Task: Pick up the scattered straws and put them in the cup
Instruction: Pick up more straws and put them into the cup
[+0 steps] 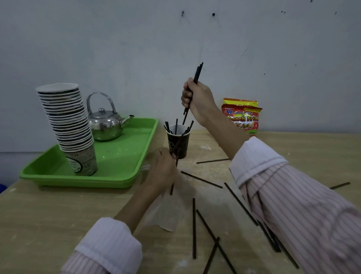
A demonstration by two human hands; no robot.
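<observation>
Pale wooden table [54, 214] against a grey wall. At left, on a green tray [125, 166], stack of paper cups [67, 121] and steel kettle [104, 123]. Just right of the tray, dark paper cup [179, 143], upright, thin black straws [176, 124] standing in it. Beside its base, left hand [162, 170], fingers curled round straws; blurred, count unclear. Above the cup, right hand [196, 99], fist gripping a bundle of straws [198, 71], lower tips at the rim. Further right, loose straws [201, 179] scattered flat on the table, some partly hidden under the striped sleeve [302, 204]. Snack packets [243, 117] by the wall.
</observation>
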